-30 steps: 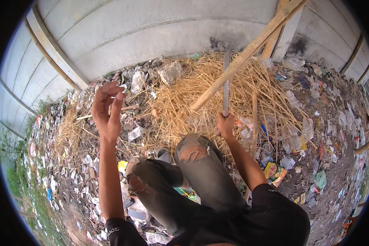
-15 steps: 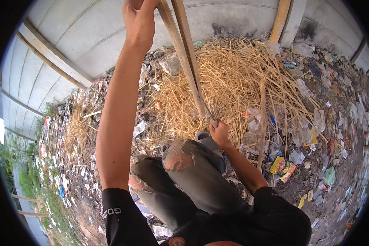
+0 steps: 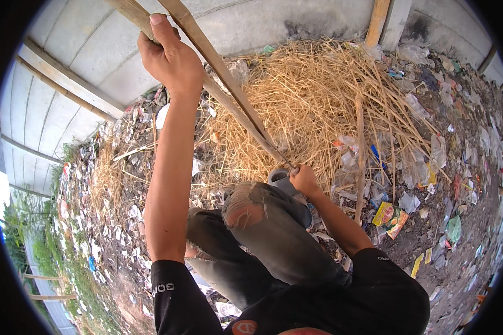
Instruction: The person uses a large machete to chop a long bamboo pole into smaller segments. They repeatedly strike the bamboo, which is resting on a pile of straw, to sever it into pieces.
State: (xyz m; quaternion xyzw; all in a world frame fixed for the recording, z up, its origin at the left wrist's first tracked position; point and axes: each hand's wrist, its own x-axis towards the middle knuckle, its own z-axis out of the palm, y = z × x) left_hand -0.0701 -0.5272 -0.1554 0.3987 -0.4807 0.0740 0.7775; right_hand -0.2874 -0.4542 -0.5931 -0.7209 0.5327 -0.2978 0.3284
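A long bamboo pole (image 3: 236, 106) slants from the upper left down to the straw, split lengthwise into two halves that part toward the top. My left hand (image 3: 173, 58), raised at the upper left, is closed round the left half, its thumb pointing up. The right half (image 3: 201, 42) stands apart, beyond the thumb. Low down in front of my knee, my right hand (image 3: 304, 180) is closed on the handle end of a thin dark blade, probably a knife (image 3: 288, 162), which lies at the split. My fingers cover its handle.
A heap of dry straw-like strips (image 3: 307, 100) spreads before a grey panel wall (image 3: 318, 22). Another bamboo stick (image 3: 359, 151) lies at right. Litter and plastic scraps (image 3: 390, 218) cover the soil around. My bent knees (image 3: 246, 215) are close below the hands.
My left hand has come down and left, tilting the bamboo pole further left. The two halves spread wider at the top. My right hand has shifted slightly right and down.
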